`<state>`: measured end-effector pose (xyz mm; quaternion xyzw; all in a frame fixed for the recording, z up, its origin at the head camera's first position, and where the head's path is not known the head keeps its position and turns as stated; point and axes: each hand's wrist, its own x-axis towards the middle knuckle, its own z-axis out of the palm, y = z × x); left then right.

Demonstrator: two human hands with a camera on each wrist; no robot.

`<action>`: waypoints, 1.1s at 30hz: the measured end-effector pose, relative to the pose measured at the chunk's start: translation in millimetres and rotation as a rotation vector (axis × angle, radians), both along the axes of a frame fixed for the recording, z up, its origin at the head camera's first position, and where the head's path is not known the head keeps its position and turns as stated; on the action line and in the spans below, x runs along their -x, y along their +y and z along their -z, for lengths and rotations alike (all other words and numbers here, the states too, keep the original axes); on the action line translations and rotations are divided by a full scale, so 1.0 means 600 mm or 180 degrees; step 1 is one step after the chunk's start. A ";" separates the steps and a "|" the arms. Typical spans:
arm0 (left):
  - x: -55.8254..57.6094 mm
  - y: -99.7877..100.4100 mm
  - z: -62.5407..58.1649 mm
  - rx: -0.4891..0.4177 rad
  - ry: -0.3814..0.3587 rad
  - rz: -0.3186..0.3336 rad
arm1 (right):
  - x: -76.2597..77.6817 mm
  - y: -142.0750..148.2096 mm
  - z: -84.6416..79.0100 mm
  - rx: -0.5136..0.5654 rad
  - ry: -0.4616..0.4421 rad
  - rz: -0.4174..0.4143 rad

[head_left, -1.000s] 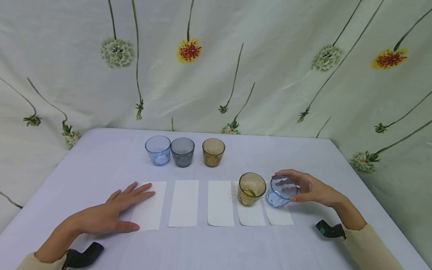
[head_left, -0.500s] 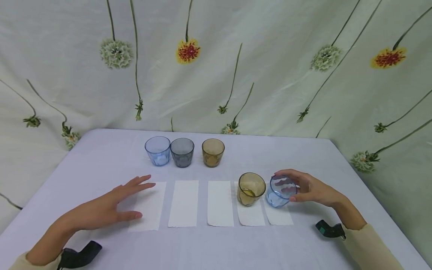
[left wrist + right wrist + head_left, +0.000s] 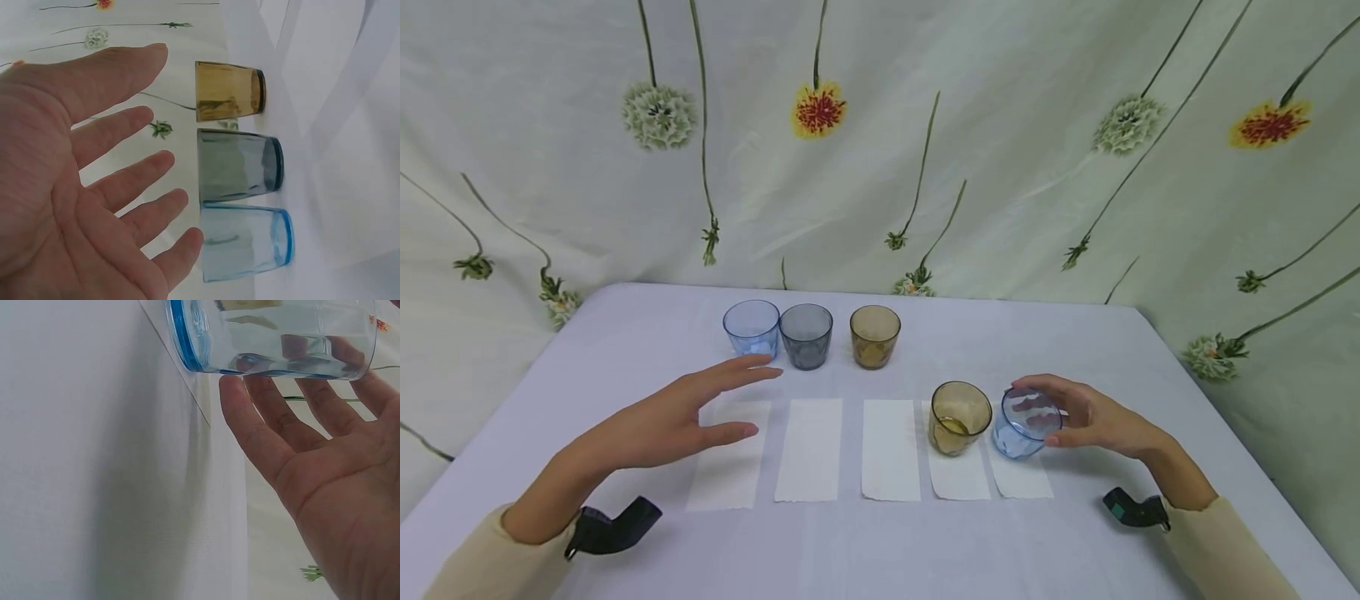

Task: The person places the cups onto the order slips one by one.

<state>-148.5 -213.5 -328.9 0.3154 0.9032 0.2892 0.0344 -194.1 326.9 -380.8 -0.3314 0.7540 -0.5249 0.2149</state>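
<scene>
My right hand grips a light blue glass from its right side, the thumb on the near side and fingers round the back. That glass stands upright on the rightmost paper strip. Raised over the leftmost paper strip, my left hand has its fingers spread and holds nothing. Its fingertips come close to the back row: another blue glass, a grey glass and an amber glass. In the left wrist view the hand is apart from the grey glass.
A second amber glass stands on a paper strip just left of the held glass. More white strips lie in a row on the white-covered table. Behind hangs a flowered cloth.
My left hand has lifted from the table by the leftmost strip and moved forward and right, toward the back glasses. The right hand and its glass have stayed put.
</scene>
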 end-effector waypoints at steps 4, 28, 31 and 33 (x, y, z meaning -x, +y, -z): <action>0.014 0.014 -0.011 -0.0006 0.0060 -0.0016 | 0.001 -0.001 0.002 -0.0006 -0.0013 0.0007; 0.141 0.132 -0.034 -0.0424 -0.0246 -0.0007 | -0.003 -0.003 -0.001 -0.0013 -0.0022 0.0061; 0.156 0.144 -0.030 -0.0454 -0.0269 -0.0049 | -0.003 -0.003 -0.002 -0.0002 -0.0030 0.0052; 0.165 0.150 -0.027 -0.0473 -0.0270 -0.0067 | -0.003 -0.003 -0.002 -0.0001 -0.0029 0.0043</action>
